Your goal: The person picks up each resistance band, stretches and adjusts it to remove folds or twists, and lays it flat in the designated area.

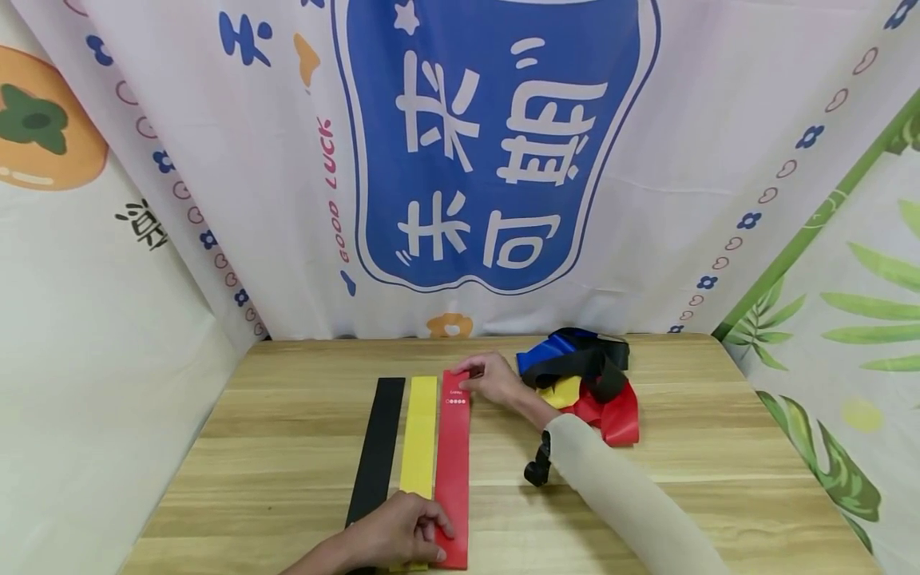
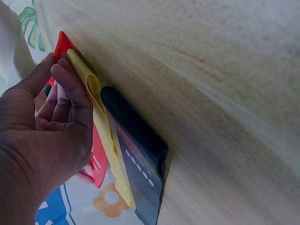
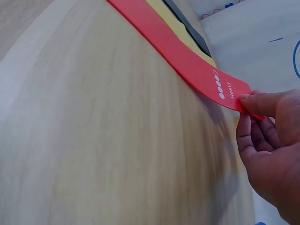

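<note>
A red resistance loop band point(image 1: 453, 471), printed "Heavy" with a row of dots, lies flat and lengthwise on the table. My right hand point(image 1: 494, 378) pinches its far end between thumb and fingers; in the right wrist view that end is lifted slightly off the wood. At the near end, my left hand point(image 1: 404, 530) holds the red band with thumb and forefinger, its wrist crossing over the other bands. Left of the red one lies a yellow band point(image 1: 419, 435), then a black band point(image 1: 378, 447), roughly side by side. The left hand partly hides their near ends.
A loose heap of blue, black, yellow and red bands point(image 1: 620, 411) sits at the back right, beside the right forearm. Behind the wooden table point(image 1: 251, 447) hangs a printed cloth point(image 1: 287, 263), with more cloth at both sides. A small black item point(image 1: 536, 471) shows by the right cuff.
</note>
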